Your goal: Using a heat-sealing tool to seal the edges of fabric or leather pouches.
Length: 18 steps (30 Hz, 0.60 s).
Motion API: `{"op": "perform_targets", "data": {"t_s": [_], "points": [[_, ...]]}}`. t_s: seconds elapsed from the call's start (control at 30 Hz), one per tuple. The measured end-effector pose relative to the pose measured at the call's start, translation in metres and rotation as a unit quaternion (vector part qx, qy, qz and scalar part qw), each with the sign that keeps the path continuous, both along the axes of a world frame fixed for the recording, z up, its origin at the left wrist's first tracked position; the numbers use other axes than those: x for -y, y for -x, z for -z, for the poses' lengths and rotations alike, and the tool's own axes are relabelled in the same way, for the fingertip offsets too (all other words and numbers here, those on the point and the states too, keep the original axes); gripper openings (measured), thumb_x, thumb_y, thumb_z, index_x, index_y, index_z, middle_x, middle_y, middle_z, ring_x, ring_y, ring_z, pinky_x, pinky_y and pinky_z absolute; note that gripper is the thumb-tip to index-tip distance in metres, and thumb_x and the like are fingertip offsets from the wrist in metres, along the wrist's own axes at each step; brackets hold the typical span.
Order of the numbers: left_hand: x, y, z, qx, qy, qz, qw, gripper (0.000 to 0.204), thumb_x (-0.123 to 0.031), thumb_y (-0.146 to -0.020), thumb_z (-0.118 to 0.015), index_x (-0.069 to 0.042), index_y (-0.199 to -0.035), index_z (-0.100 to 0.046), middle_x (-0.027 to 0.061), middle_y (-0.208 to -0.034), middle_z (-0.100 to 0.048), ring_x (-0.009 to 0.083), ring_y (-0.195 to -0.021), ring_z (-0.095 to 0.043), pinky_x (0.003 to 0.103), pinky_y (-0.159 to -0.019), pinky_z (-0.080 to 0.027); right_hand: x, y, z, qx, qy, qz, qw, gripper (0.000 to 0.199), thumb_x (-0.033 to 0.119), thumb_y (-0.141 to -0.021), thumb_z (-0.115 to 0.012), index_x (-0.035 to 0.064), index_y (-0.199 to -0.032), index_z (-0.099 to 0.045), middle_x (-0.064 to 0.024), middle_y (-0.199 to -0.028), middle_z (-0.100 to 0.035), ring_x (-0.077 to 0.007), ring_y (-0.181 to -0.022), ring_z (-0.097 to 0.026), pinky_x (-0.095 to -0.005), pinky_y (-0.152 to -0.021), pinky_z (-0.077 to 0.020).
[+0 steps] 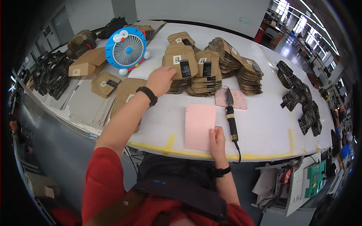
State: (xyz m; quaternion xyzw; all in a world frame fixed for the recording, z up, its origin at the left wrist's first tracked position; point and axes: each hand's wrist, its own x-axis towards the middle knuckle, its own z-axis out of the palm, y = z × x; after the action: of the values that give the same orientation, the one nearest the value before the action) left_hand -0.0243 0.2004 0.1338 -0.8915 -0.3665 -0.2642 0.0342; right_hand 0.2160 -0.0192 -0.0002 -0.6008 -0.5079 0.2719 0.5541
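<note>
My left hand (160, 80) reaches to the left edge of a stack of tan fabric pieces (180, 56) with white and black labels. Its fingers close at the edge of the top piece; the fingertips are partly hidden. Between the thumb and fingers of my right hand (217, 143), a pink rectangular sheet (200, 126) is gripped by its lower right side, over the table's front. Right of the sheet lies a corded electric hand tool (231, 120) with a black handle and a flat metal tip, which rests on a marked pink pad (240, 100).
More tan stacks (250, 77) stand at the table's back. A blue-and-white character-shaped fan (126, 49) and an open cardboard box (88, 62) are at the left. Black patterned straps (301, 100) lie at the right. Yellow tape (256, 155) runs along the front edge.
</note>
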Motion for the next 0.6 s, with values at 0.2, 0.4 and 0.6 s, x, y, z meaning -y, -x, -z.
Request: {"op": "perform_targets", "data": {"t_s": [0.2,0.4,0.6], "points": [[-0.007,-0.009,0.009,0.001,-0.016,-0.083,0.996,0.020,-0.016,-0.090,-0.068,-0.011,-0.109,-0.071,0.0095,-0.105,-0.070,0.0328,-0.097,-0.066,0.045,-0.079,-0.053,0.002,0.000,-0.008,0.034,-0.006,0.001,0.999,0.021,0.021,-0.105,-0.055,0.0001,-0.104,-0.053,-0.0093,-0.070,-0.062,-0.0157,-0.062,-0.056,-0.0321,-0.061,-0.0453],[-0.007,-0.012,0.006,0.081,0.025,-0.076,0.993,0.019,-0.022,-0.094,-0.065,-0.006,-0.099,-0.074,0.0099,-0.103,-0.071,0.0330,-0.096,-0.066,0.043,-0.080,-0.054,0.001,-0.002,0.001,0.023,-0.005,-0.011,1.000,0.022,0.022,-0.105,-0.055,0.0002,-0.104,-0.053,-0.0105,-0.069,-0.062,-0.0184,-0.059,-0.056,-0.0331,-0.060,-0.0452],[-0.025,-0.009,0.004,0.106,0.095,-0.057,0.988,0.018,-0.025,-0.087,-0.073,-0.008,-0.095,-0.075,0.0112,-0.098,-0.070,0.0332,-0.092,-0.066,0.044,-0.081,-0.053,0.001,0.000,0.000,0.032,-0.020,-0.008,0.999,0.022,0.022,-0.105,-0.055,0.0004,-0.103,-0.053,-0.0108,-0.067,-0.061,-0.0210,-0.060,-0.058,-0.0343,-0.061,-0.0458]]}}
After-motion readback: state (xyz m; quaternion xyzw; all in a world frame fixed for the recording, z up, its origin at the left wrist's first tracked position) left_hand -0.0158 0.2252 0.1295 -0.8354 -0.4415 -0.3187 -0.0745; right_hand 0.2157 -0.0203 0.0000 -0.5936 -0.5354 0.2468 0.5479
